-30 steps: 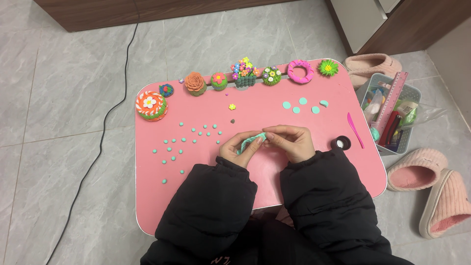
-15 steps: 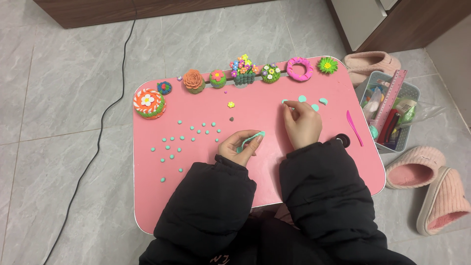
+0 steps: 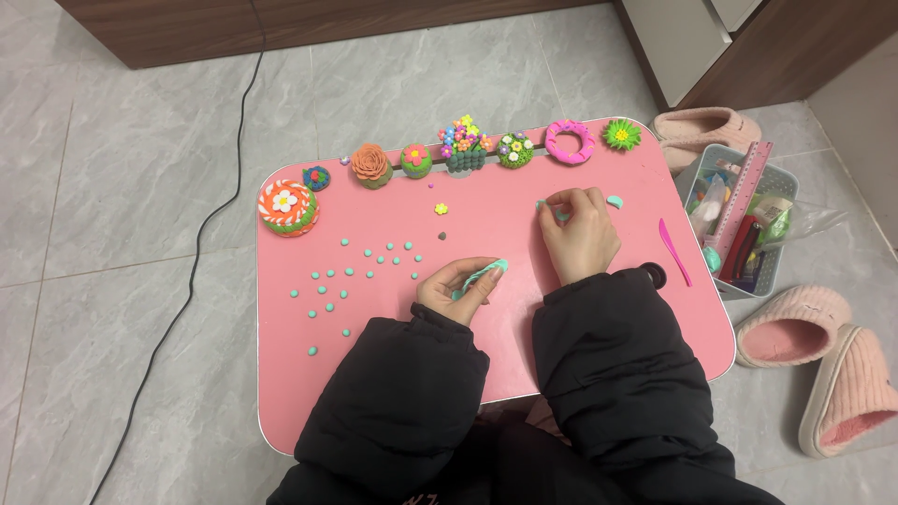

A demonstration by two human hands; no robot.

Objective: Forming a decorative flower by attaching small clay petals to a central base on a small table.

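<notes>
Left hand: your left hand (image 3: 460, 290) stays low on the pink table (image 3: 393, 374). Your thumb and fingers are pinching a flat teal clay piece (image 3: 486, 273).

Right hand: a second ago your right hand (image 3: 582, 236) was next to your left one, both on the same clay. Now it has gone up the table, away from your left hand.

Right fingers: your fingertips are bent down and pressed together over a small teal petal (image 3: 559, 214). I cannot tell if you are gripping it or only touching it.

Other petal: one more teal petal (image 3: 615, 200) lies just beside your right hand. Your hand hides the rest.

What this means: the clay in your left hand is waiting. Your right hand looks like it is getting the next bit to add.

Little balls: many tiny teal balls (image 3: 355, 271) lie spread out to the left. They have not moved.

Finished pieces: clay flowers (image 3: 465, 143) and a pink ring (image 3: 570, 142) sit in a row at the far edge.

Tool: a pink clay tool (image 3: 674, 251) lies to the right, and no one is touching it.
</notes>
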